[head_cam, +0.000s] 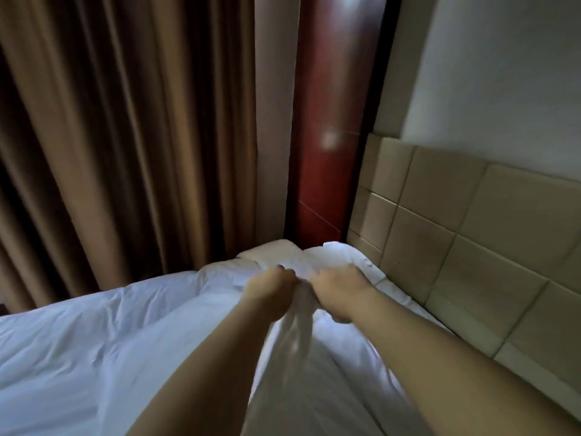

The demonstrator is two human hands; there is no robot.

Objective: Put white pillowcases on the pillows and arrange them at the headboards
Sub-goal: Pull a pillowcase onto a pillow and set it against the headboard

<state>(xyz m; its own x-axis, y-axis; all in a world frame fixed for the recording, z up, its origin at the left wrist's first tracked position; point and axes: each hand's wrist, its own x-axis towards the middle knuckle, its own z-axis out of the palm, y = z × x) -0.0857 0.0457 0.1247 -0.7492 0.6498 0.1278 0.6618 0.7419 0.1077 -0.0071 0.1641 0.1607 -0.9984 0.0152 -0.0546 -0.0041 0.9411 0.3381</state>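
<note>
A white pillowcase (301,360) hangs bunched between my arms, blurred by motion. My left hand (267,294) and my right hand (338,291) are both closed on its upper edge, close together, above the bed. Beyond my hands a pillow (333,256) lies at the far corner of the bed, against the padded beige headboard (456,234). A cream corner (267,250) shows beside it, apparently bare pillow fabric.
The bed (94,341) is covered with a white sheet and fills the lower left. Brown curtains (125,136) hang behind it. A dark red wooden panel (327,152) stands between the curtains and the headboard. A white wall (503,73) rises above the headboard.
</note>
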